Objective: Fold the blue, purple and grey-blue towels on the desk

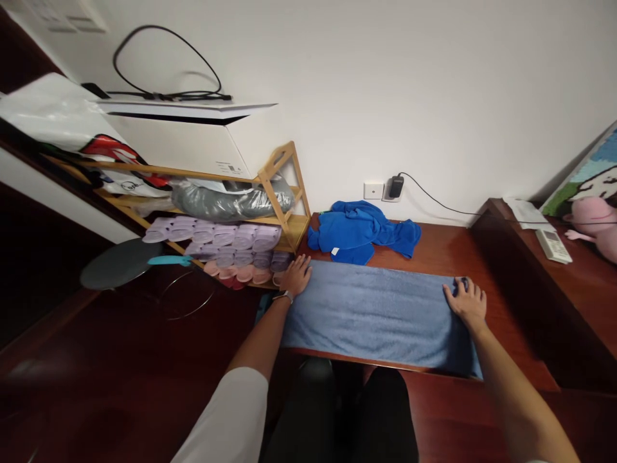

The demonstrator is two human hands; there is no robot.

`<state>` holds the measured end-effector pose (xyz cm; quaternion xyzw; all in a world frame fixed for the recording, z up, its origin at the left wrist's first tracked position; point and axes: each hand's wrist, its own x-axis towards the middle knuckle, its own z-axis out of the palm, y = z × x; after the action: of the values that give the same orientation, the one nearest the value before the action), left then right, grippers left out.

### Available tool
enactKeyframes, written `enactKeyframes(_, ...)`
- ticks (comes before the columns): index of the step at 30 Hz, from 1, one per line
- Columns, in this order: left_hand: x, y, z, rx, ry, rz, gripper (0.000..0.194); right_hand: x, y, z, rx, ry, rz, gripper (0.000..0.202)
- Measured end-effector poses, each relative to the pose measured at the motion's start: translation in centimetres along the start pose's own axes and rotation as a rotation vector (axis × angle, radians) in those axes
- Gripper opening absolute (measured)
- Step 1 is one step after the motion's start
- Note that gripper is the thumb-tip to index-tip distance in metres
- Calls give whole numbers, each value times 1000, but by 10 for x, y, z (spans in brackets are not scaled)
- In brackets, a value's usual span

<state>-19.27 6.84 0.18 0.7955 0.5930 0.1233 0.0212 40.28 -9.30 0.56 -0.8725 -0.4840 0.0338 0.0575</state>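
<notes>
A blue-grey towel (371, 312) lies spread lengthwise on the reddish wooden bench (446, 247), reaching its front edge. At the towel's far left corner rests my left hand (296, 276), open, with a watch on the wrist. My right hand (467, 301) lies on the far right corner, its fingers spread over the cloth. Behind the towel, against the wall, is a crumpled bright blue garment (364, 228) with a small white tag.
Left stands a wooden rack (294, 225) with lilac and pink slippers (231, 247), a white box (183, 141) and a cable on top. A round stool (123, 263) is beside it. Rightward, a raised wooden surface holds a remote (554, 246) and a pink plush toy (595, 222). A charger (396, 187) is plugged into the wall.
</notes>
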Motion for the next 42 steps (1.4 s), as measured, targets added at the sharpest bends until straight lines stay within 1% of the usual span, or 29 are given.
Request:
enactKeyframes(2,0,0,-1,7,-3,0,59,2,1,2,5,-8,-21,87)
enactKeyframes(8,2,-2,1,16,0,-24,59,4,3,10,69,-21,10,91)
enactKeyframes(14,6,-5,5,33,-26,-93,65,3,2,8,91,-30,53,94)
enactKeyframes(17,6,-4,6,31,-48,-104,69,2,0,7,108,-44,90,97)
enactKeyframes(21,7,-3,5,34,-46,-139,70,3,-4,5,110,-71,122,99)
enactKeyframes(26,6,-2,8,33,-32,-145,71,3,-5,8,131,-22,136,100)
enactKeyframes(29,6,-1,9,30,-26,-140,73,3,-5,11,135,-21,134,100)
enactKeyframes(32,8,-2,6,22,-60,-151,74,9,-4,8,150,-59,140,101)
enactKeyframes(34,10,-1,-2,6,-94,-157,74,17,1,1,206,-126,152,101)
enactKeyframes(35,11,2,-7,-1,-90,-156,73,23,7,-5,248,-153,154,99)
enactKeyframes(36,12,8,-13,-7,-64,-151,71,28,14,-11,297,-157,146,96)
enactKeyframes(37,12,17,-20,-13,-16,-143,69,33,22,-18,343,-135,130,91)
enactKeyframes(38,10,30,-26,-21,47,-130,67,38,32,-25,378,-93,110,86)
enactKeyframes(39,7,48,-32,-33,112,-111,63,41,43,-32,400,-46,92,82)
enactKeyframes(40,2,72,-37,-52,165,-80,60,43,53,-36,410,-10,80,78)
enactKeyframes(41,-5,100,-41,-76,197,-33,56,44,62,-40,412,6,80,75)
enactKeyframes(42,-16,133,-43,-107,198,40,51,44,70,-41,408,5,88,73)
